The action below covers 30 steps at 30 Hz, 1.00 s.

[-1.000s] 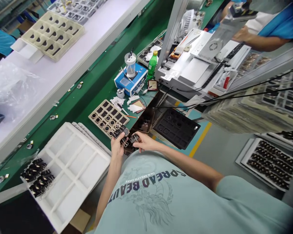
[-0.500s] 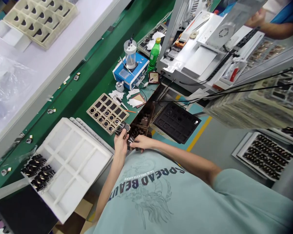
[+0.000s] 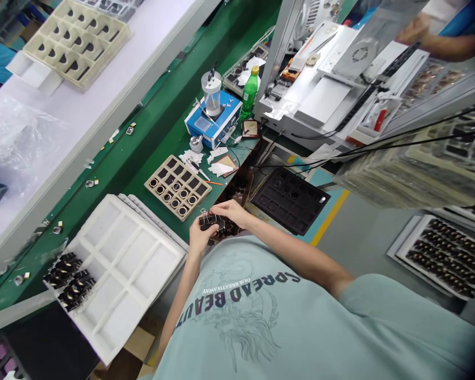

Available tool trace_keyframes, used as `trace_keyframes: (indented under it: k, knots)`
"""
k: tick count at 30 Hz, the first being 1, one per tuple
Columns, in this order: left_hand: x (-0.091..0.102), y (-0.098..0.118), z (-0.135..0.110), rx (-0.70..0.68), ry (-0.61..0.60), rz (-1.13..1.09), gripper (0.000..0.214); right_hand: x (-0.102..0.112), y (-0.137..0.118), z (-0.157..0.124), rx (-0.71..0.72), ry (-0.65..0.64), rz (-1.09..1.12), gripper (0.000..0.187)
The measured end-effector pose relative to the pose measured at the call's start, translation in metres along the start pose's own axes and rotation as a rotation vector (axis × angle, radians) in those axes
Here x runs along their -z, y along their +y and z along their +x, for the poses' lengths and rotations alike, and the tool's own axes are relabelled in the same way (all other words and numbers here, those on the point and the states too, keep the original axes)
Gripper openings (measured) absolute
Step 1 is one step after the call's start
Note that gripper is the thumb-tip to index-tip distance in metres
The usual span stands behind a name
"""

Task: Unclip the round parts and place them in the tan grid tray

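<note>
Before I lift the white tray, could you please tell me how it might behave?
The white tray is probably fairly stiff, since it looks thickly ribbed. It may dip toward the black parts, which are bunched at one end.

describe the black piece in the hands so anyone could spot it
Find the pale green shirt, lower middle, then look just beyond it. There the left hand grips the wire-looped black piece, with the right hand against it. Unlike the dark pieces clustered on the white tray, this one is held.
</note>
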<state>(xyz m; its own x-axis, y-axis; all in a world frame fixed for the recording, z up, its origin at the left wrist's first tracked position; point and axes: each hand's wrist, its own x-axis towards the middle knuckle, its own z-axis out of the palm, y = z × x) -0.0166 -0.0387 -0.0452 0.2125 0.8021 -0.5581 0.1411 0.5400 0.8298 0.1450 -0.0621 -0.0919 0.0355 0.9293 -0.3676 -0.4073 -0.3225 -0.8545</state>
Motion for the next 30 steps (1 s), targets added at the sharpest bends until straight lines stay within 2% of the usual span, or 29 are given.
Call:
trace_keyframes:
  k: [2,4,8,11,13,17,23,26,28,30]
  knots:
    - [-0.001,0.0,-0.001,0.01,-0.002,-0.001,0.063,0.001,-0.003,-0.002,0.007,0.093,0.009,0.047]
    - [0.0,-0.001,-0.002,0.026,-0.033,0.036,0.066,0.006,-0.007,-0.005,-0.019,0.105,0.028,0.047]
    - [0.001,0.0,0.0,0.051,-0.196,0.139,0.074,0.017,-0.021,-0.008,-0.079,-0.091,-0.027,0.061]
    - [-0.001,-0.001,0.003,0.055,-0.324,0.215,0.074,0.018,-0.029,-0.009,-0.064,-0.19,-0.218,0.047]
    - [-0.003,-0.001,0.004,0.061,-0.35,0.258,0.072,0.017,-0.031,-0.01,0.007,-0.201,-0.331,0.04]
    - [-0.006,-0.001,0.007,0.087,-0.365,0.282,0.068,0.015,-0.025,-0.012,0.136,-0.128,-0.458,0.035]
    - [-0.012,0.003,0.012,0.168,-0.42,0.279,0.062,0.025,-0.025,-0.017,0.109,0.003,-0.493,0.037]
    - [-0.005,0.001,0.011,0.214,-0.397,0.257,0.066,0.037,-0.03,-0.018,0.114,0.077,-0.497,0.04]
    - [0.007,-0.003,0.011,0.256,-0.316,0.201,0.072,0.046,-0.025,-0.016,0.093,0.115,-0.513,0.044]
    - [0.02,-0.008,0.013,0.295,-0.204,0.093,0.067,0.051,-0.011,-0.013,0.037,0.113,-0.551,0.048]
